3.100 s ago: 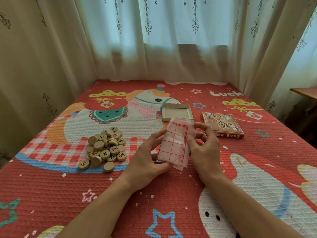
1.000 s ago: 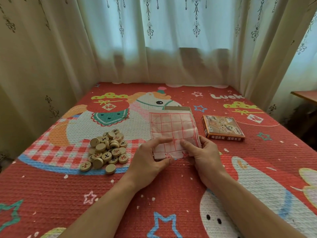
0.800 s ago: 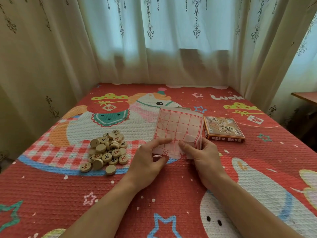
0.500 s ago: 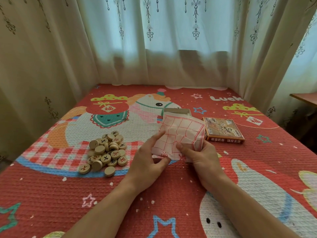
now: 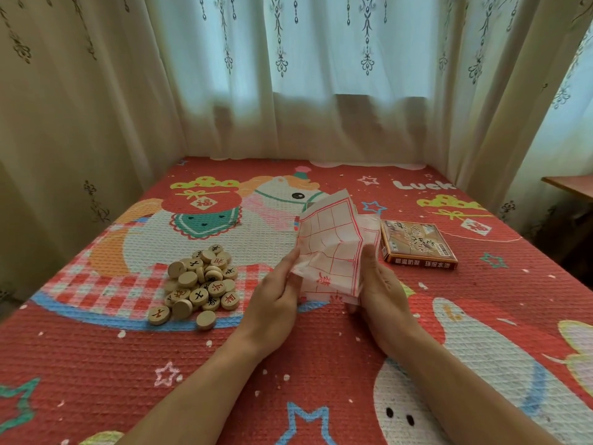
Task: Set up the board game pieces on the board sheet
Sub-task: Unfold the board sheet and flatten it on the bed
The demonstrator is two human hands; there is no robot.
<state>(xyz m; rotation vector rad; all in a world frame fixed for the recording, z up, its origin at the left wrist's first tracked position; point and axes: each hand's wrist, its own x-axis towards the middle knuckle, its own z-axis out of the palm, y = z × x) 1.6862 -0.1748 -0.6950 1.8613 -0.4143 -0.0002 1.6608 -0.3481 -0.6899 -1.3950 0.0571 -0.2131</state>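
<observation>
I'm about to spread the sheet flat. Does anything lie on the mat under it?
Nothing visible does. The board sheet hangs over bare mat; the piece pile lies left of it, the printed box right. Behind the sheet is hidden.

The board sheet [image 5: 333, 248] is thin white paper with a red grid, crumpled and only partly unfolded. It's held up just left of the game box [image 5: 417, 245], with the left hand [image 5: 272, 303] and right hand [image 5: 382, 293] pinching its lower sides. The pieces [image 5: 200, 284] are round wooden discs with red or black characters, in a loose heap well left of the box, some blank side up.
</observation>
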